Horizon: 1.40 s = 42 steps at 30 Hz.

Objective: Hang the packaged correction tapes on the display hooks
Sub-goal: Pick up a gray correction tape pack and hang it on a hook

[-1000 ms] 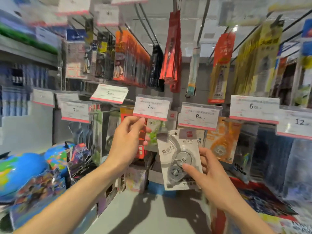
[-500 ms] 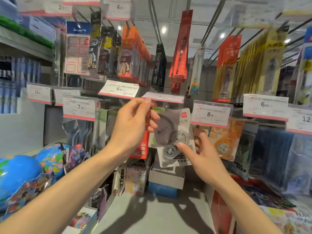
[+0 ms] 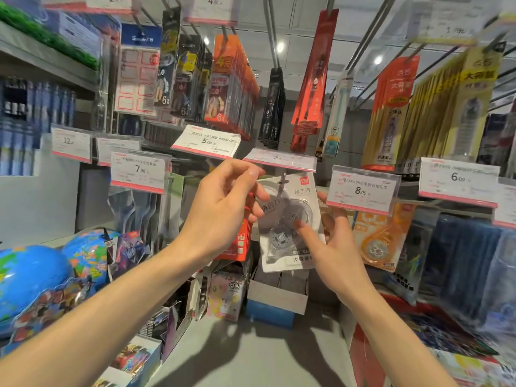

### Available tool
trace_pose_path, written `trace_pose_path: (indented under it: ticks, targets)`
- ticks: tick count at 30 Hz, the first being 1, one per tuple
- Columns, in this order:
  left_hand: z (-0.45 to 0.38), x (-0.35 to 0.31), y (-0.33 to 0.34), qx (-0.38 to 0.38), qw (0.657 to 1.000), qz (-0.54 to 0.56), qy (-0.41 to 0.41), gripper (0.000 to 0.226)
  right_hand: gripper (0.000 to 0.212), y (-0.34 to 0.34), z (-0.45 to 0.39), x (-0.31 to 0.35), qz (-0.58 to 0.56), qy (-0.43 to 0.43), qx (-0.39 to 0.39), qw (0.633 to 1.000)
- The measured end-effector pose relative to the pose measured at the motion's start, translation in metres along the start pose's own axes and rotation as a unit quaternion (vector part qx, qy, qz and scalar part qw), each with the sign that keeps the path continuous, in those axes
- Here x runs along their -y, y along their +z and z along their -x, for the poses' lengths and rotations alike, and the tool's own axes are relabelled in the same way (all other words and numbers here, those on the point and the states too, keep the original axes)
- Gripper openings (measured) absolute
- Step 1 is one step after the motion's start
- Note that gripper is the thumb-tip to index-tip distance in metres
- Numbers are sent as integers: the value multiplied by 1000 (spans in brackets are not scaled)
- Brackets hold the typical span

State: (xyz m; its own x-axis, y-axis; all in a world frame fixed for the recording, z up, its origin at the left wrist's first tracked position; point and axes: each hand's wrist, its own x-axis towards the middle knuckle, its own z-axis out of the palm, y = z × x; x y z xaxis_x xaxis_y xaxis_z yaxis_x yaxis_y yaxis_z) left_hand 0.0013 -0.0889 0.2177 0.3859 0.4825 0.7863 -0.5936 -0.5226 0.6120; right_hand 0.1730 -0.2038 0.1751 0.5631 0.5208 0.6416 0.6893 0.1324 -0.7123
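Observation:
A grey-and-white packaged correction tape (image 3: 303,191) is held up against the middle display row, tilted slightly. My right hand (image 3: 332,250) grips it from the right, with the index finger pressed on the clear blister. A metal display hook (image 3: 283,180) shows at the pack's top edge, by its hang hole; whether the hook is through the hole I cannot tell. The "7" price tag (image 3: 279,162) is flipped up flat above the hook. My left hand (image 3: 223,202) pinches at the tag's left end, and its fingertips overlap the pack's upper left corner.
An orange correction tape pack (image 3: 374,238) hangs to the right under the 8.00 tag (image 3: 363,189). Orange (image 3: 231,85), red (image 3: 310,79) and yellow (image 3: 446,107) packs hang overhead. Blue globes (image 3: 28,275) sit at the left. A cardboard box (image 3: 276,300) stands on the grey shelf (image 3: 251,353) below.
My left hand flipped the "7" price tag from hanging down to flat. My right hand raised the pack from below the tag row up to the hook.

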Motion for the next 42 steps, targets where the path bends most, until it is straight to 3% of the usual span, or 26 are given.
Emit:
trace_pose_path:
  ticks: [6,8,12,17,29,32,38,42]
  targets:
    - [3,25,-2,1,1000,-27,3,9,19,14,-2,-9,33,-28,-15,999]
    - [6,46,-5,-10,993,-120,-12,11,18,17,-3,-13,40,-22,-19,999]
    - [12,82,-5,-12,964,-261,-48,36,40,20,0,-17,73,-30,-26,997]
    - [12,101,4,47,963,-261,-56,65,71,24,-3,-23,102,-23,-1,994]
    - [-5,131,13,28,953,-286,-100,64,72,30,-23,-28,102,16,2,995]
    - [-4,137,13,28,959,-271,-78,64,72,30,-24,-31,94,20,20,995]
    - [-9,141,15,46,968,-222,-109,72,75,32,-27,-33,148,55,44,986]
    - [-11,139,16,58,966,-221,-122,76,76,32,-28,-32,114,51,31,992]
